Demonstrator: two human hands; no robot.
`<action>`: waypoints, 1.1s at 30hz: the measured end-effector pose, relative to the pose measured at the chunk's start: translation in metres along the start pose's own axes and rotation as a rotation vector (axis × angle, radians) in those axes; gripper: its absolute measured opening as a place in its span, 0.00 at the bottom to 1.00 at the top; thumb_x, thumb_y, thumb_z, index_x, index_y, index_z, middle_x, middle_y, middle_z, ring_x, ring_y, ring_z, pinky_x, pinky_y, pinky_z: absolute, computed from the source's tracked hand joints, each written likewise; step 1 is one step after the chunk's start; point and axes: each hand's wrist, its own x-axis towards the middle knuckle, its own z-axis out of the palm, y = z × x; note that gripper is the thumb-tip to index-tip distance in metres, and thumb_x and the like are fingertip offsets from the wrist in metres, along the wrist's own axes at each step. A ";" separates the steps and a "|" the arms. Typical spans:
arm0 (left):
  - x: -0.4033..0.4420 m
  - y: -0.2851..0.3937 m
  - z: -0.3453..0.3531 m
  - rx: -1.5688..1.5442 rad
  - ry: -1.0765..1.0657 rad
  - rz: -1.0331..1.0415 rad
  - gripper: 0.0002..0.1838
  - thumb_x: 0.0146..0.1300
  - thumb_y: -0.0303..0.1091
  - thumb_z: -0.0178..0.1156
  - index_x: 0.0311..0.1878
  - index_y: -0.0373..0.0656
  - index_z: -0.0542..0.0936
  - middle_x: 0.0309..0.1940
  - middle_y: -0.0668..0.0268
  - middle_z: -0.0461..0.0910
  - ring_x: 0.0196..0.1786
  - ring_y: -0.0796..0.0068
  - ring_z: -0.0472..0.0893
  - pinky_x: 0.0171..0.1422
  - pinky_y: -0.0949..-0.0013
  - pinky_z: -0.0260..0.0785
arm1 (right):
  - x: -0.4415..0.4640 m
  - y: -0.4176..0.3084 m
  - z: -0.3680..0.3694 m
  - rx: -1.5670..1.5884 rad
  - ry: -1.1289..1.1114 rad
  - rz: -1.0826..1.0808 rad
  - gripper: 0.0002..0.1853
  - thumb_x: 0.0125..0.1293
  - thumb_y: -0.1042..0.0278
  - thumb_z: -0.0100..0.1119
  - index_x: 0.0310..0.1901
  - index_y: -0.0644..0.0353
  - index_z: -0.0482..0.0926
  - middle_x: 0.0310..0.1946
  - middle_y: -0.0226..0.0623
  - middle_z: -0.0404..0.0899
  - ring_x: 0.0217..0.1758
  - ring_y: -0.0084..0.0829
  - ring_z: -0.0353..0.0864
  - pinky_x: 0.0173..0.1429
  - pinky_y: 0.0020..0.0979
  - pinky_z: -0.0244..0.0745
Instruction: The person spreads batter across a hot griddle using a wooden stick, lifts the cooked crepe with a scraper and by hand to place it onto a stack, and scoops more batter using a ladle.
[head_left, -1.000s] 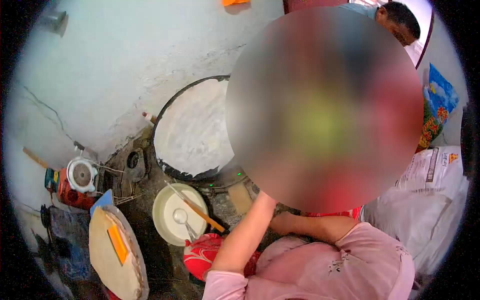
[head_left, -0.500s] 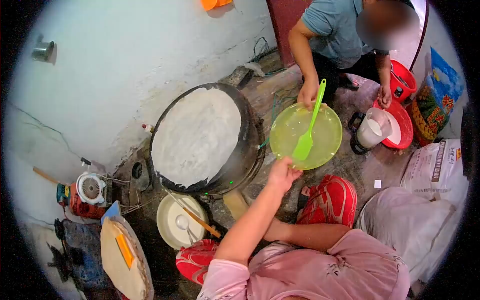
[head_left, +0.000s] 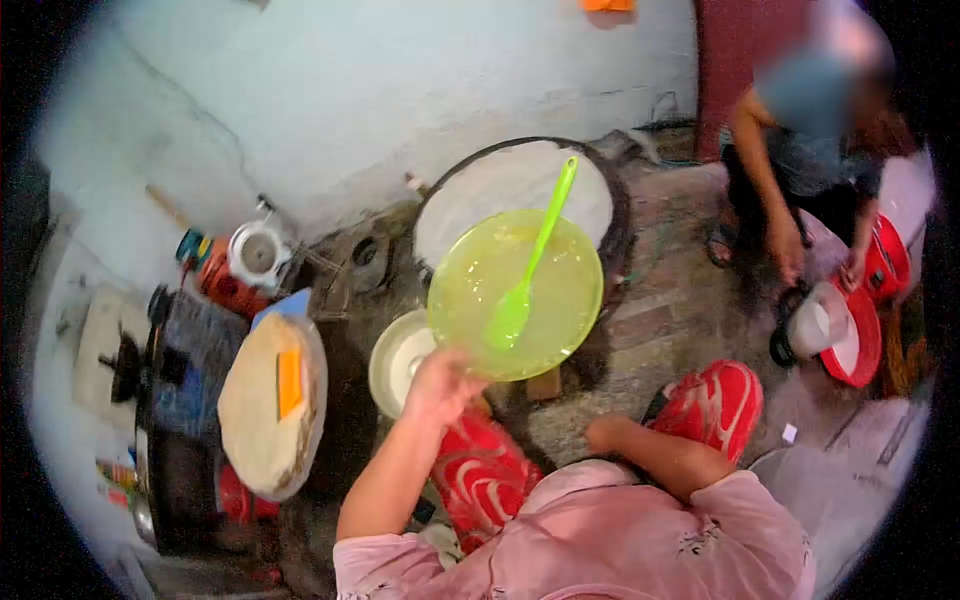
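Observation:
My left hand (head_left: pixel 440 388) grips the near rim of a translucent yellow-green basin (head_left: pixel 465 275), held up over the floor and covering part of the round griddle (head_left: pixel 520 170) behind it. A bright green spatula (head_left: pixel 514 312) leans inside the basin, its handle sticking out past the far rim. The griddle carries a wide white layer. My right hand (head_left: pixel 606 435) rests low near my red shoe (head_left: pixel 715 405), apart from the basin; its fingers are too blurred to read. Partly behind the basin stands a pale bowl (head_left: pixel 385 375) of white stuff.
At the right, a person (head_left: pixel 800 170) crouches beside a pitcher (head_left: pixel 815 318) and a red basin (head_left: pixel 868 365) with white contents. On the left are a stack of thin round sheets (head_left: pixel 260 430) with an orange scraper (head_left: pixel 290 383) on top, and a small blower (head_left: pixel 258 252).
The basin has moved left and nearer in my left hand. The other person's hand has let go of it and drawn back. My view has turned left.

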 end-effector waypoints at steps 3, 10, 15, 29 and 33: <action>-0.019 0.007 -0.073 -0.062 0.065 0.095 0.22 0.51 0.25 0.49 0.53 0.33 0.65 0.45 0.55 0.73 0.42 0.61 0.77 0.44 0.61 0.76 | 0.000 0.008 0.009 0.012 0.004 0.051 0.13 0.55 0.63 0.50 0.38 0.57 0.80 0.34 0.44 0.80 0.39 0.44 0.79 0.41 0.41 0.74; -0.065 -0.018 -0.211 -0.210 0.393 0.208 0.21 0.49 0.25 0.51 0.50 0.37 0.67 0.43 0.59 0.74 0.40 0.65 0.78 0.42 0.63 0.75 | 0.017 0.009 0.010 -0.039 -0.134 0.094 0.14 0.51 0.62 0.54 0.37 0.59 0.80 0.38 0.46 0.79 0.42 0.45 0.79 0.43 0.43 0.74; -0.067 -0.086 -0.303 -0.440 0.506 0.182 0.22 0.48 0.23 0.51 0.50 0.37 0.67 0.45 0.59 0.73 0.41 0.65 0.77 0.41 0.63 0.75 | -0.003 -0.029 -0.042 -0.037 -0.230 0.120 0.20 0.52 0.59 0.55 0.47 0.54 0.77 0.45 0.44 0.77 0.46 0.44 0.77 0.48 0.42 0.73; -0.031 -0.227 -0.459 -0.707 0.692 0.415 0.22 0.51 0.25 0.54 0.52 0.37 0.67 0.48 0.57 0.70 0.49 0.59 0.71 0.51 0.51 0.67 | 0.061 0.021 0.020 -0.116 -0.408 0.080 0.26 0.43 0.58 0.59 0.48 0.54 0.75 0.40 0.49 0.78 0.45 0.46 0.76 0.48 0.41 0.71; -0.001 -0.259 -0.498 -0.777 0.759 0.467 0.28 0.50 0.26 0.55 0.58 0.40 0.63 0.55 0.57 0.64 0.55 0.55 0.66 0.59 0.45 0.61 | 0.083 0.031 0.027 0.081 -0.311 0.051 0.21 0.49 0.64 0.56 0.48 0.56 0.75 0.41 0.50 0.77 0.44 0.48 0.76 0.46 0.41 0.71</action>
